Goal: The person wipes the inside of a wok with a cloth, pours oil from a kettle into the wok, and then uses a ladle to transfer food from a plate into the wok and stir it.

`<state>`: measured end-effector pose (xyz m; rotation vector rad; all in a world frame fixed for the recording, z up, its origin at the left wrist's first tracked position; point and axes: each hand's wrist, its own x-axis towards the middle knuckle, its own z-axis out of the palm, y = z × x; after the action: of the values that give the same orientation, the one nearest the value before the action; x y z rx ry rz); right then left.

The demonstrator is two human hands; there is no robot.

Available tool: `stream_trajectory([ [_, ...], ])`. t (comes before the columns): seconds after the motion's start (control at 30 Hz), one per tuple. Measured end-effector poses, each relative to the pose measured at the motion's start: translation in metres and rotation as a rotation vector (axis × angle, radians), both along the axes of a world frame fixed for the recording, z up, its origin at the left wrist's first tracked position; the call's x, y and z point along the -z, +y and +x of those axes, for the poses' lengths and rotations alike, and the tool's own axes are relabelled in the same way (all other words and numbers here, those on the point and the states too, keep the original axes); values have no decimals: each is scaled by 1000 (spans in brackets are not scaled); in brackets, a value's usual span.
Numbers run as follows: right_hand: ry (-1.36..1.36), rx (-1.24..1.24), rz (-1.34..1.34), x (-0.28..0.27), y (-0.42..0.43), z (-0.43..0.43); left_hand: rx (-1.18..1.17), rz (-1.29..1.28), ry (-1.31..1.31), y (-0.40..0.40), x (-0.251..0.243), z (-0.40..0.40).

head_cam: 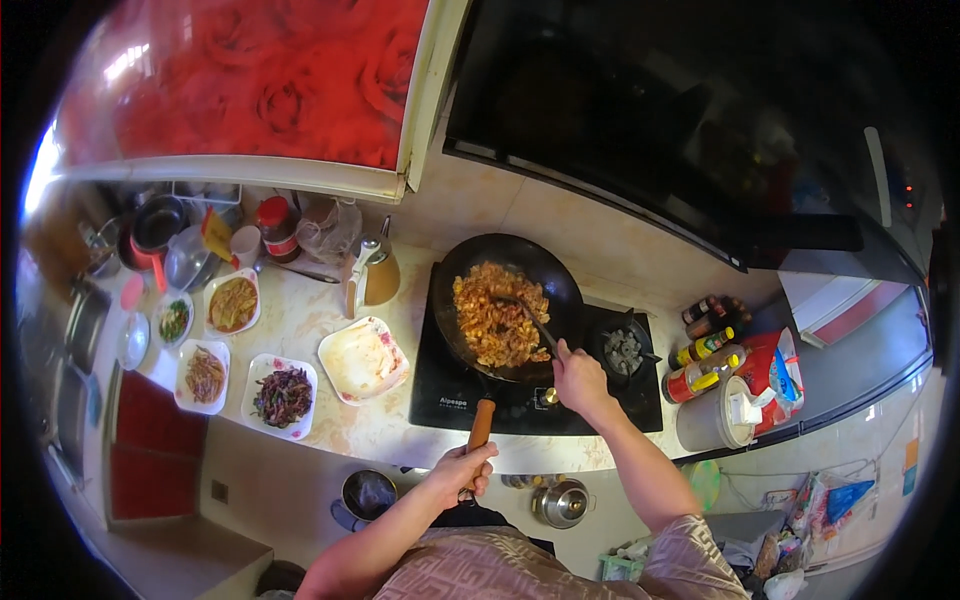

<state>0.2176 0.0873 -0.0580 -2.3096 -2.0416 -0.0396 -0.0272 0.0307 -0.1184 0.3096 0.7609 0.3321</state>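
My left hand (463,474) is closed around the wooden handle (481,426) of a dark wok (561,277) on the gas hob (480,415). A heap of reddish-brown fried food (491,315) in small pieces covers much of the wok's inside. My right hand (581,381) grips the metal handle of a spatula (541,328), whose head lies within the food and is hidden. Left of the hob, on the marble-patterned counter, is a square white dish (361,360) with sauce smears. Beside it stands a dish of dark purplish food (283,397).
More filled dishes (202,375) and a kettle (375,274) stand left. Sauce bottles (701,349) and a lidded tub (716,412) are right of the hob's second burner (622,351). A black range hood (600,112) and red cabinet (255,82) overhang the counter.
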Motion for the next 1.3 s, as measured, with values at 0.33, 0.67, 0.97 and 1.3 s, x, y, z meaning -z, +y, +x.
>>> stream_trajectory([
  [0.33,-264,-223,-217,-48,-52,-25,-31,-5,21,-1,7,-5],
  [0.67,-101,-94,-106,-82,-58,-16,-384,169,306,11,64,-71],
  [0.97,-24,10,-39,-38,-31,-9,-977,32,356,113,155,-131],
  [1.3,-158,-75,-148,-51,-66,1,-897,105,345,94,113,-137],
])
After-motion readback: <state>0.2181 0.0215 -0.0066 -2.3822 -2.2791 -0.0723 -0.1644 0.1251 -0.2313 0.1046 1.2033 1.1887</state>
